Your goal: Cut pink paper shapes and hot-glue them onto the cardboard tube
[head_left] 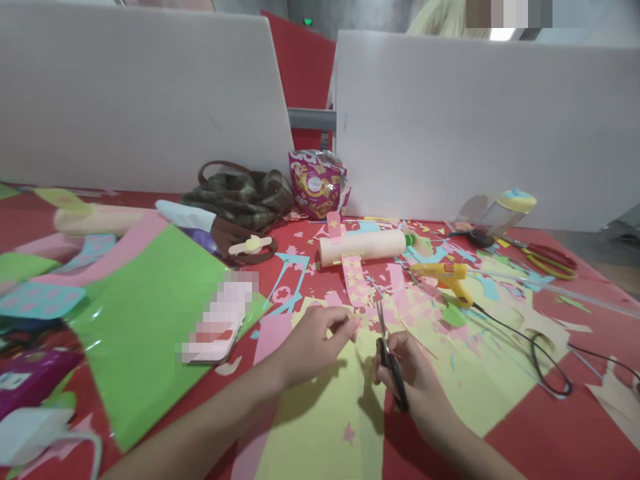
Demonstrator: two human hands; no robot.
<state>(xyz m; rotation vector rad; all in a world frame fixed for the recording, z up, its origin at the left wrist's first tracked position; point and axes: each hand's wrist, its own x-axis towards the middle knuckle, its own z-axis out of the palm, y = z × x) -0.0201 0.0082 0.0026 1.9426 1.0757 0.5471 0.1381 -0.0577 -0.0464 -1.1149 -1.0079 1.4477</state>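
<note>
Both hands [320, 337] low over scissors [389, 353]

Nothing here reads clearly to me. The purple snack bag [317, 183] at the far edge of my table [550, 427] carries large pale lettering along its top, too crumpled and blurred to make out. A small green sign [307, 21] glows beyond the partitions, unreadable.

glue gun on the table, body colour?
Yellow. The glue gun lies right of the right hand, with a black cord trailing off; the head view shows it clearly.
</note>
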